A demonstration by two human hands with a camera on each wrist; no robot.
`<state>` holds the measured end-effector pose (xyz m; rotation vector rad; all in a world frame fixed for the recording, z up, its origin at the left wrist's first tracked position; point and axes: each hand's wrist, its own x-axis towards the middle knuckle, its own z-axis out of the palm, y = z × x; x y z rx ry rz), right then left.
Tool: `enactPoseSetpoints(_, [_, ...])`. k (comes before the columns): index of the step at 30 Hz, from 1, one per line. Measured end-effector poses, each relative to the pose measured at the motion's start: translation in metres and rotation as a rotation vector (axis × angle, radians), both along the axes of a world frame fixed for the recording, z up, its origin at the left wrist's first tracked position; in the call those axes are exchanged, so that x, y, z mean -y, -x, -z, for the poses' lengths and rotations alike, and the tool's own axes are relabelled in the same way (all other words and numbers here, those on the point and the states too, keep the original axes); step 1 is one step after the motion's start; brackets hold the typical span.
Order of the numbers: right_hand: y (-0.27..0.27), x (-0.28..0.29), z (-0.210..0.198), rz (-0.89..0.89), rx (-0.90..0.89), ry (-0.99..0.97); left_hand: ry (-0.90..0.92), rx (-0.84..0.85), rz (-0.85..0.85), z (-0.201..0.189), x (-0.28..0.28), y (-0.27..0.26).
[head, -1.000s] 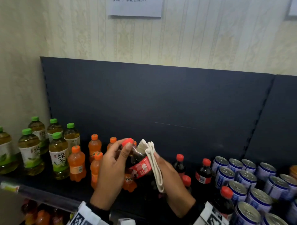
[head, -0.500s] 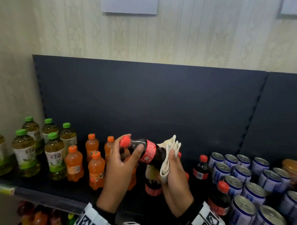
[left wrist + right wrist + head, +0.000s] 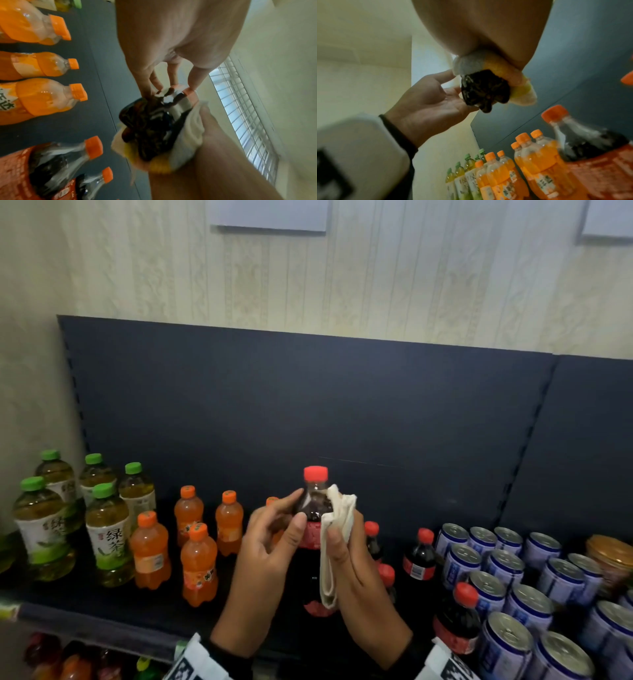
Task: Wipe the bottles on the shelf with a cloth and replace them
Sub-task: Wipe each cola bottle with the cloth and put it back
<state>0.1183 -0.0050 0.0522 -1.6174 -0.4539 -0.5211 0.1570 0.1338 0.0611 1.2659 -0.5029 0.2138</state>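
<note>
A dark cola bottle (image 3: 313,508) with a red cap and red label stands upright in the air above the shelf (image 3: 85,619), in front of its dark back panel. My left hand (image 3: 294,511) pinches its shoulder between thumb and forefinger; in the left wrist view its fingertips (image 3: 193,81) sit by the cap. My right hand (image 3: 339,539) grips a folded white cloth (image 3: 339,518) against the bottle's right side. In the right wrist view the cloth (image 3: 467,65) wraps the bottle, and only the bottle's dark base (image 3: 484,92) sticks out.
Green tea bottles (image 3: 106,529) stand at the left and orange soda bottles (image 3: 198,563) next to them. Other cola bottles (image 3: 419,556) stand right of my hands. Several blue-and-white cans (image 3: 507,570) and a gold-lidded jar (image 3: 609,556) fill the right end.
The cola bottle has swung from lying tilted with its cap to the left to standing upright. The cloth hand has slid along its right side.
</note>
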Motion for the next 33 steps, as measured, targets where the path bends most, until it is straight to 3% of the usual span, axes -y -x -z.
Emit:
enactPoseSetpoints(4, [-0.005, 0.002, -0.010, 0.045, 0.017, -0.069, -0.106, 0.044, -0.039, -0.001, 0.007, 0.005])
enactPoseSetpoints(8, [-0.012, 0.007, -0.027, 0.084, -0.017, -0.064, 0.002, -0.034, -0.111, 0.003, 0.009, 0.005])
enactPoseSetpoints(15, [-0.020, 0.015, -0.039, 0.127, -0.086, -0.180, 0.010, -0.065, -0.042, 0.013, 0.012, 0.005])
enactPoseSetpoints(20, [-0.027, 0.018, -0.044, 0.215, -0.064, -0.336, -0.284, -0.090, -0.065, 0.026, 0.014, 0.011])
enactPoseSetpoints(22, [-0.026, 0.020, -0.047, 0.200, -0.058, -0.344, -0.307, -0.121, -0.091, 0.026, 0.009, 0.008])
enactPoseSetpoints(28, [-0.020, 0.038, -0.058, -0.013, -0.121, -0.307, -0.173, -0.320, 0.460, 0.023, -0.008, -0.007])
enactPoseSetpoints(30, [-0.021, 0.038, -0.060, 0.021, -0.094, -0.298, -0.168, -0.325, 0.459, 0.025, -0.005, -0.007])
enactPoseSetpoints(33, [-0.024, 0.035, -0.061, 0.124, -0.033, -0.355, -0.345, -0.121, 0.280, 0.021, 0.005, 0.001])
